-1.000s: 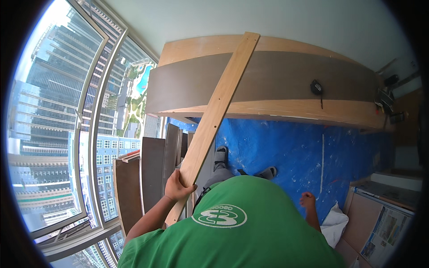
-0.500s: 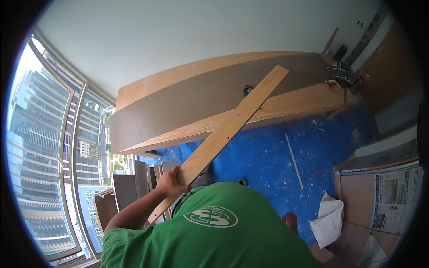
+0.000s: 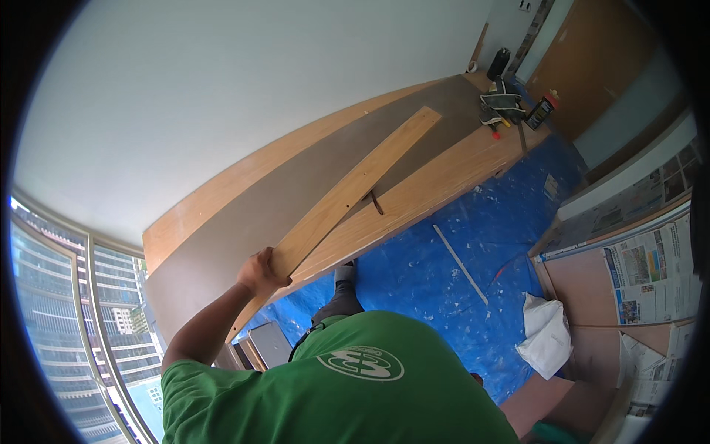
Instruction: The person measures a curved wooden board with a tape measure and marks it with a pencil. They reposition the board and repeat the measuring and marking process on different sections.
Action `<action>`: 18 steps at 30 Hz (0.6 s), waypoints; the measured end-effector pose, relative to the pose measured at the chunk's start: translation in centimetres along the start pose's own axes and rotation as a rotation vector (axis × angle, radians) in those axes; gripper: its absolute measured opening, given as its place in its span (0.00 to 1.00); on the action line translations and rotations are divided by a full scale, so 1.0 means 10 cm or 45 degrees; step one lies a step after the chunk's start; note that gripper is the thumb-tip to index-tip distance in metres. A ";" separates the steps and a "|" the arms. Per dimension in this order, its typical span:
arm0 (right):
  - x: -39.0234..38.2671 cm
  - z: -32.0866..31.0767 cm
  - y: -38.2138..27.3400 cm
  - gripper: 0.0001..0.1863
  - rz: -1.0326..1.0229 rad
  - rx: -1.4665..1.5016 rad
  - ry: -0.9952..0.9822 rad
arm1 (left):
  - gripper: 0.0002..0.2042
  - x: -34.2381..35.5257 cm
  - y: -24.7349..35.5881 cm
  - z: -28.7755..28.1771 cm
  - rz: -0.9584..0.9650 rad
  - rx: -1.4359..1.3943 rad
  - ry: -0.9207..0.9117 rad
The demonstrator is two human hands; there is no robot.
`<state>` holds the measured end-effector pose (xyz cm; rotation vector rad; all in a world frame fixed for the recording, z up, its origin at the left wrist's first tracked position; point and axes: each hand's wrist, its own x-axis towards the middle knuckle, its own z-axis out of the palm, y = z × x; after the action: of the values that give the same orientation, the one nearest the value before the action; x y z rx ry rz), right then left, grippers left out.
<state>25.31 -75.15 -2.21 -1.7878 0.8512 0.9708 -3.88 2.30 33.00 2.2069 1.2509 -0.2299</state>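
Observation:
My left hand point(image 3: 259, 272) grips the near part of a long light wooden plank point(image 3: 355, 189). The plank slants up and to the right over a large wood panel with a grey-brown face point(image 3: 296, 185) that lies on the floor along the white wall. My left forearm reaches up from my green shirt. My right hand is hidden below the shirt; only a sliver of something shows at its right edge, and I cannot tell what it is.
Blue plastic sheeting point(image 3: 444, 274) covers the floor. A thin white strip point(image 3: 460, 264) lies on it, and a crumpled white bag point(image 3: 547, 334). Tools and a can point(image 3: 540, 111) sit at the panel's far end. Newspapers point(image 3: 651, 274) cover the right. Tall windows point(image 3: 66, 325) stand left.
My view has swung from the windows toward the wall and panel. The plank, still in my left hand, has tilted from near upright to a low slant over the panel.

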 end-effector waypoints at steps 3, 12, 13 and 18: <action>-0.45 0.53 -0.58 0.05 -0.111 -0.198 0.037 | 0.42 0.78 -0.28 -0.21 0.040 0.110 -0.013; -1.80 1.30 -2.03 0.04 -0.101 -0.306 0.108 | 0.45 2.65 -0.58 -0.62 -0.008 0.296 -0.066; -1.88 1.36 -2.10 0.04 -0.112 -0.316 0.139 | 0.45 2.77 -0.64 -0.60 -0.024 0.297 -0.082; -2.24 1.75 -2.51 0.04 -0.095 -0.446 0.238 | 0.45 3.19 -0.87 -0.64 -0.087 0.339 -0.150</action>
<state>32.06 -46.87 22.13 -2.2217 0.7546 0.9584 5.39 32.49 21.31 2.3341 1.2941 -0.5754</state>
